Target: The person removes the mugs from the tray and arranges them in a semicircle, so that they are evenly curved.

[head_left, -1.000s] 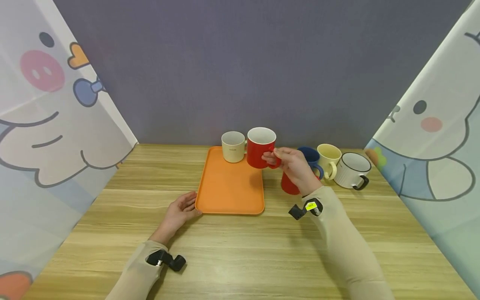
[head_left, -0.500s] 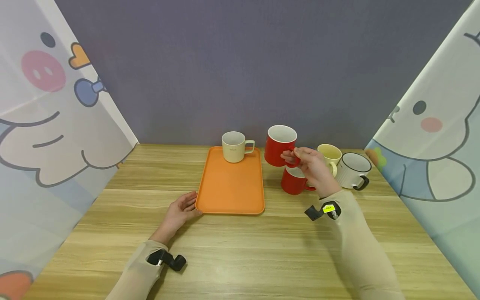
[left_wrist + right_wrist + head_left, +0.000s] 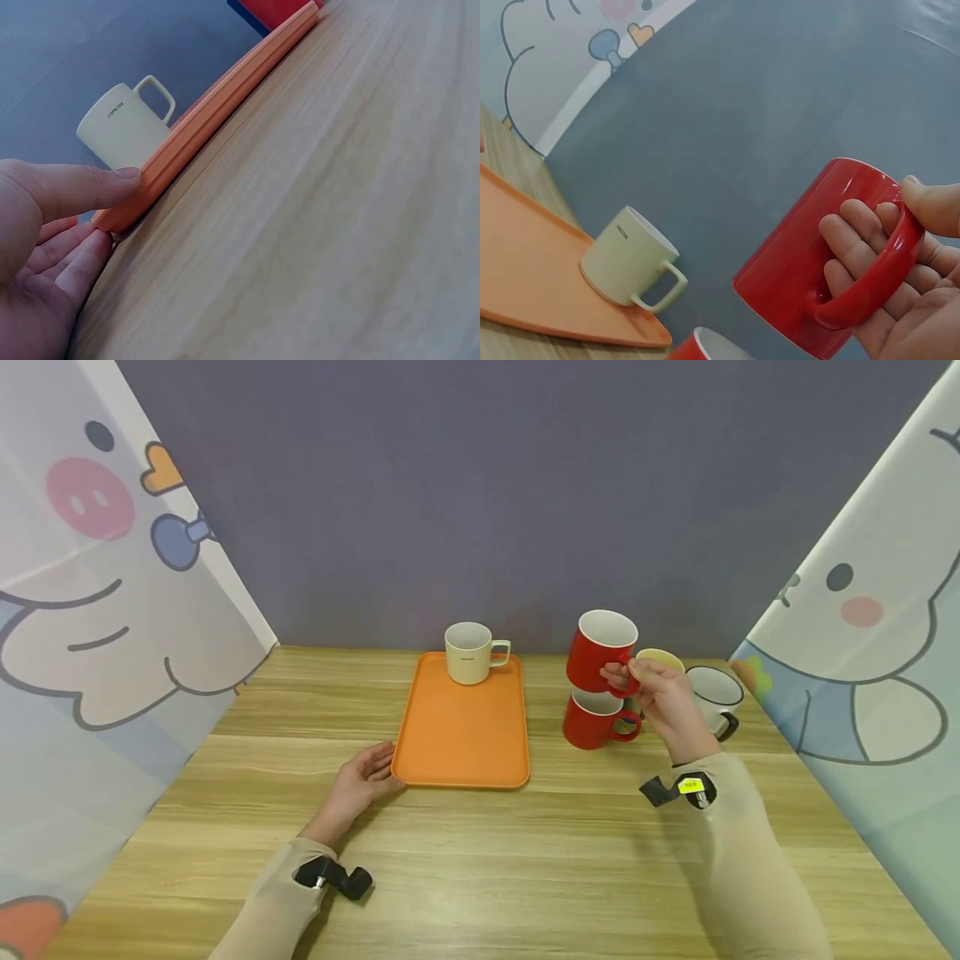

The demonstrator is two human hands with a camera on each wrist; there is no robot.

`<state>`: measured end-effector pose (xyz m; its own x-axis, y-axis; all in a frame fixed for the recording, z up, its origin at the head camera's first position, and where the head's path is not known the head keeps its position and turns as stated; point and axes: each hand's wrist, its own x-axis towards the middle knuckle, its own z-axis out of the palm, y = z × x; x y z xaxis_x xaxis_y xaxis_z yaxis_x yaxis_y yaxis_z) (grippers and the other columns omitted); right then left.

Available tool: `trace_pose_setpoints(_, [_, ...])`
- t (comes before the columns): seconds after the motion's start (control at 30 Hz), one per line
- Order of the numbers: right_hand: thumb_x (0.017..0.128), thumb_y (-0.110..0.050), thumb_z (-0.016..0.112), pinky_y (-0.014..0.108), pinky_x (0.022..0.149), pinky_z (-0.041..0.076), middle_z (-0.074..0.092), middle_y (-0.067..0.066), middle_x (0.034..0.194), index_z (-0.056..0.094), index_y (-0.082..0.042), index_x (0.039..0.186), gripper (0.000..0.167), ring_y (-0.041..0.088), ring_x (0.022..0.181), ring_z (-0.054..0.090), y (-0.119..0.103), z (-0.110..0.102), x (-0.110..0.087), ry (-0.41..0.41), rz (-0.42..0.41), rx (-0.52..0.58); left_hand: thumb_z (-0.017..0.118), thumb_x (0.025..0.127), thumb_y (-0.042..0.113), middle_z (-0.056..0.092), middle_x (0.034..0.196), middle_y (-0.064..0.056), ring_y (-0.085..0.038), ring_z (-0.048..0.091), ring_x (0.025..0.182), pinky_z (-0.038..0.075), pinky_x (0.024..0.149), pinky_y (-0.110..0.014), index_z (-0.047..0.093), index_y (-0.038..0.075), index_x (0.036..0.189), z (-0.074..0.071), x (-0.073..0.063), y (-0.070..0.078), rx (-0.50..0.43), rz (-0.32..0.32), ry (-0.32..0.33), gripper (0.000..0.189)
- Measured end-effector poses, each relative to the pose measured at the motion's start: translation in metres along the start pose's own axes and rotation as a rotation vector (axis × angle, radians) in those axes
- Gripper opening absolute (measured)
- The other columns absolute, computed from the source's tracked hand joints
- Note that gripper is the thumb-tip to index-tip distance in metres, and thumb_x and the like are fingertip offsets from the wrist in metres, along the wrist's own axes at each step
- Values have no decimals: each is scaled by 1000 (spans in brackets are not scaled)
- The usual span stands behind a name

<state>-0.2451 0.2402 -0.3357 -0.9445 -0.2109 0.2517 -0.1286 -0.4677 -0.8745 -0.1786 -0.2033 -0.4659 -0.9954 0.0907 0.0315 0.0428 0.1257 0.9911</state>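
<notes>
My right hand point(image 3: 672, 697) holds a red mug point(image 3: 817, 247) with a white inside by its handle, fingers through the loop and thumb on top. The mug hangs in the air, overlapping a second red mug point(image 3: 587, 722) that stands on the table. At the orange tray's point(image 3: 461, 735) near left corner, my left hand point(image 3: 360, 782) has its thumb along the front edge and its fingers round the left side. A cream mug point(image 3: 467, 662) with small lettering stands upright at the tray's back edge, handle pointing right.
Behind my right hand, a pale yellow mug point(image 3: 660, 657) and a white mug point(image 3: 716, 689) with a black rim and handle are partly hidden. A grey wall point(image 3: 465, 502) rises behind the wooden table point(image 3: 480, 868); printed panels flank both sides.
My right hand has carried the red mug rightward, from beside the cream mug to above the other red mug. The cream mug's handle has come into sight. My left hand has stayed still.
</notes>
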Motion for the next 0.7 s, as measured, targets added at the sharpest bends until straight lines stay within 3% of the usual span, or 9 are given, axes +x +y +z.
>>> trace_pose_setpoints(0.53, [104, 3, 41, 27, 83, 57, 75, 15, 98, 73, 6, 94, 34, 23, 95, 73, -12, -33, -20, -55, -134, 76, 70, 85, -13, 39, 147, -34, -45, 41, 135, 48, 102, -25, 33, -15, 146, 0, 1, 2, 4, 4, -7, 71])
trace_pose_setpoints(0.7, [104, 6, 40, 29, 88, 58, 74, 19, 98, 72, 9, 96, 33, 26, 94, 73, -15, -42, -26, -34, -179, 129, 69, 85, -12, 38, 147, -35, -45, 41, 135, 48, 104, -29, 33, -15, 146, 0, 0, 2, 1, 8, -13, 72])
